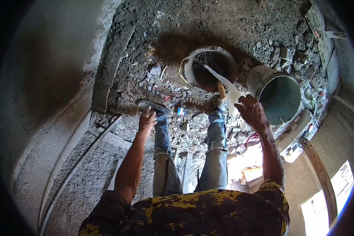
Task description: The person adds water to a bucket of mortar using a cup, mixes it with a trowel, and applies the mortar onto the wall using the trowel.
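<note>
My right hand is closed on a pale, translucent vessel, whose exact kind is blurred. From it a whitish stream of liquid runs leftward into a round, pale-rimmed bucket with a dark inside. A thin wire handle hangs at that bucket's left side. My left hand hovers beside my left shin, its fingers loosely bent and partly apart, with nothing visible in it. Close to the right hand a second, larger bucket leans with its mouth toward me.
Rubble and broken bits cover the ground around my feet. Dark wet soil lies behind the round bucket. A rough wall rises at left, with a long curved strip near it. A wooden pole stands at right.
</note>
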Demonstrator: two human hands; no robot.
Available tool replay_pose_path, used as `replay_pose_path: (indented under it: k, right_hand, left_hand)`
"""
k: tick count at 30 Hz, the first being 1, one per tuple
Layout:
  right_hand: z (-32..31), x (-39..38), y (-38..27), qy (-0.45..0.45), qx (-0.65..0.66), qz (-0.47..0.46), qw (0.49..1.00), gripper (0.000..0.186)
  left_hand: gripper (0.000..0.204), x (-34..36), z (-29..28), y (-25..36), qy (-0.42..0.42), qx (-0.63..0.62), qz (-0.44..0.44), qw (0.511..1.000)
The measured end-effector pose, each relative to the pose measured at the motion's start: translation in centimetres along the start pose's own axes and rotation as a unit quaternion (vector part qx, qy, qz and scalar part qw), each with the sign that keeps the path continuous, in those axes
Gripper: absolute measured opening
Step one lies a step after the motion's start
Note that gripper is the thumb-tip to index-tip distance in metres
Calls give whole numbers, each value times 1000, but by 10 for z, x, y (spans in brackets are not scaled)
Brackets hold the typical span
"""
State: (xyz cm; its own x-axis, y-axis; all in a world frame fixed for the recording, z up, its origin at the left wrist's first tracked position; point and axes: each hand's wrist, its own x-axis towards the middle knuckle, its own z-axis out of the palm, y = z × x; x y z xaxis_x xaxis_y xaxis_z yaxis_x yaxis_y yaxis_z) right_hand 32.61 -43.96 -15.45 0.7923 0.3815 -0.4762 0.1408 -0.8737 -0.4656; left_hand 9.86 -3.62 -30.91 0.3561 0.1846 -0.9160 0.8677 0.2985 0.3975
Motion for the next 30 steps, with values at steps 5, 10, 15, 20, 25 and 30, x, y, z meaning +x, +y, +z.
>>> replay_pose_path:
  k: [5, 10, 15, 20, 25, 30]
  right_hand:
    - [-4, 18, -4, -28, 39, -10, 999, 19]
    - [-18, 23, 7, -47, 92, 11, 995, 22]
    - [-65, -27, 48, 39, 128, 148, 980, 17]
    - [-54, -61, 186, 122, 1, 276, 953, 23]
    - [83, 1, 355, 39, -66, 228, 971, 23]
    - [181, 67, 398, 11, -76, 224, 972, 25]
  left_hand:
    - [57, -1, -17, 0, 62, -2, -23, 998]
    - [58, 0, -12, -5, 75, 45, -36, 996]
    - [62, 5, 44, 3, 6, 64, -35, 997]
    - [59, 15, 111, 7, -28, 109, -22, 993]
    - [57, 37, 176, -29, -53, 121, -33, 991]
    - [57, 59, 175, -69, -63, 113, -36, 991]
